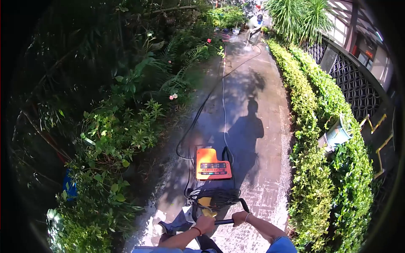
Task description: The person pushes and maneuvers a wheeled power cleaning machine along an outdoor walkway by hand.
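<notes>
My left hand (204,224) and my right hand (241,218) are both closed around the black handle (224,222) of an orange machine, which looks like a pressure washer (214,166). Several labels mark its orange cover. Between the handle and the cover hangs a thick bundle of coiled black hose or cable (219,197). Something yellow (205,202) shows beneath the coils, near my left hand. The machine's lower part is hidden from above.
A dark hose (201,109) and a thinner line run up the paved path (263,181) toward another person (255,27), bent over far ahead. Dense plants (118,143) border the left side. Hedges (310,122) line the right, with a pale bucket (337,135) among them.
</notes>
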Motion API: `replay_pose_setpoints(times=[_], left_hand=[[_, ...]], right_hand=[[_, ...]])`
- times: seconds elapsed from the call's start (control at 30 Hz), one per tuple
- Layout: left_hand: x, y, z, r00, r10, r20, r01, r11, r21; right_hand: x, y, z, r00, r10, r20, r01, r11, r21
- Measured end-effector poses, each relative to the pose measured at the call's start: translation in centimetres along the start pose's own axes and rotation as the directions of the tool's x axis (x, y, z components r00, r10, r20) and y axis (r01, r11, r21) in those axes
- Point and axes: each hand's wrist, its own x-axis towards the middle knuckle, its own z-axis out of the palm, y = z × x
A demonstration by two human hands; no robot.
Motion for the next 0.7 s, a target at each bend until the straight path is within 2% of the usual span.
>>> replay_pose_setpoints(times=[0.07,0.13,0.2,0.3,0.4,0.43,0.57,0.63,0.7], left_hand=[[0.4,0.0,2.7,0.998,0.027,0.053,-0.023,0.996,-0.08],[0.7,-0.2,1.5,0.999,0.029,0.04,-0.029,0.999,-0.014],[-0.4,-0.2,1.8,0.997,0.045,0.064,-0.045,0.999,-0.001],[-1.8,-0.9,-0.4,0.99,0.112,0.085,-0.115,0.993,0.026],[-2.5,-5.2,0.3,0.952,0.191,0.24,-0.225,0.966,0.124],[-3.3,-6.3,-0.6,0.944,0.25,0.215,-0.276,0.956,0.097],[-5.9,-9.1,-2.1,0.923,0.312,0.228,-0.357,0.913,0.196],[-6.6,-10.5,-1.0,0.926,0.323,0.194,-0.367,0.892,0.263],[-7.8,-10.9,0.8,0.939,0.323,0.121,-0.343,0.907,0.244]], right_hand=[[-1.2,-0.3,-0.4,0.977,0.125,0.174,-0.125,0.992,-0.014],[-1.4,-1.1,1.1,0.985,0.14,-0.099,-0.139,0.99,0.01],[-1.8,-1.8,1.2,0.983,0.157,-0.09,-0.157,0.988,0.007],[-1.0,-3.3,3.7,0.963,0.188,-0.193,-0.178,0.982,0.071],[-0.1,-8.0,5.2,0.939,0.282,-0.197,-0.233,0.943,0.24],[0.1,-10.1,5.5,0.924,0.32,-0.21,-0.256,0.924,0.284],[1.8,-16.1,7.7,0.885,0.398,-0.242,-0.249,0.843,0.478],[1.9,-18.0,8.2,0.866,0.424,-0.266,-0.252,0.829,0.499],[1.8,-18.6,8.8,0.866,0.415,-0.281,-0.246,0.84,0.483]])
